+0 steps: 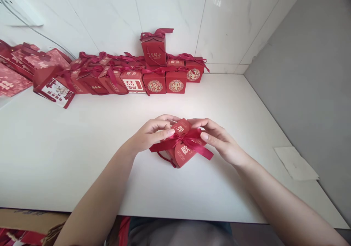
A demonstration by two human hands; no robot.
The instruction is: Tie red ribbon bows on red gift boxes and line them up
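A red gift box (179, 159) with gold lettering stands on the white table in front of me. A dark red ribbon (182, 139) is tied in a bow across its top, with tails out to both sides. My left hand (153, 132) is closed at the bow's left side, thumb on the ribbon and fingers partly hidden behind the box. On the other side, my right hand (219, 138) pinches the bow's right loop between thumb and fingers. A twisted red cord handle (164, 157) hangs at the box's lower left.
Rows of tied red boxes (155, 83) line the wall, one box (154, 50) on top. A box with a white panel (59, 92) leans at their left, by pink-and-red bags (13, 79). White paper (296, 163) lies at the right edge; a cardboard carton (30, 220) is lower left.
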